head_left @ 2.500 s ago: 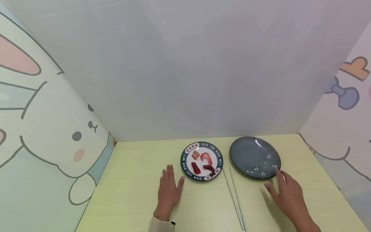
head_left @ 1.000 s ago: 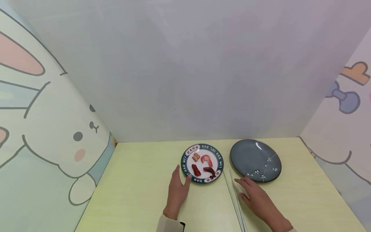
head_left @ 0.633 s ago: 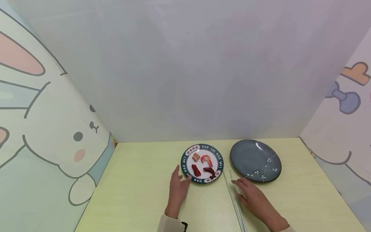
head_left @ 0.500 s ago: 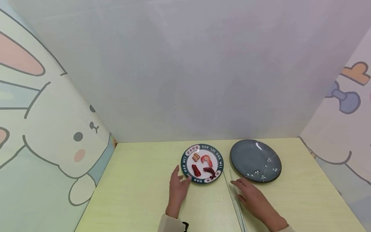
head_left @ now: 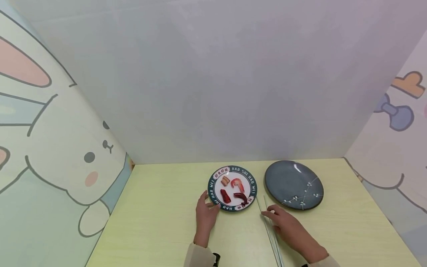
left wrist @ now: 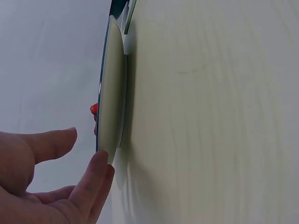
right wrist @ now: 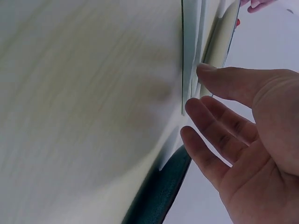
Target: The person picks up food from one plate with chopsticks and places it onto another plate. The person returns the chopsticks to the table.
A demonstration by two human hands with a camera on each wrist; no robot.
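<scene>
A round plate (head_left: 252, 185) with a green lettered rim carries a shrimp (head_left: 237, 183), a small tan piece (head_left: 225, 180), a red piece (head_left: 225, 196) and a curved dark-red piece (head_left: 241, 197). My left hand (head_left: 205, 217) is at its near left edge. In the left wrist view, fingertips touch the underside of the plate (left wrist: 112, 93), while the thumb stands apart from the rim. Two pale chopsticks (head_left: 271, 239) lie on the table, partly hidden by my right hand (head_left: 287, 226). In the right wrist view, thumb and fingers are spread close beside the chopsticks (right wrist: 189, 51).
A dark grey plate (head_left: 290, 181) with white blossoms lies beyond my right hand. The light yellow table (head_left: 156, 222) ends at a pale back wall (head_left: 213, 92). Side walls with cartoon drawings (head_left: 66, 159) stand on both sides.
My right hand has moved left from the dark plate to over the chopsticks. My left hand has shifted right to the lettered plate's edge. The plates and chopsticks stay in place.
</scene>
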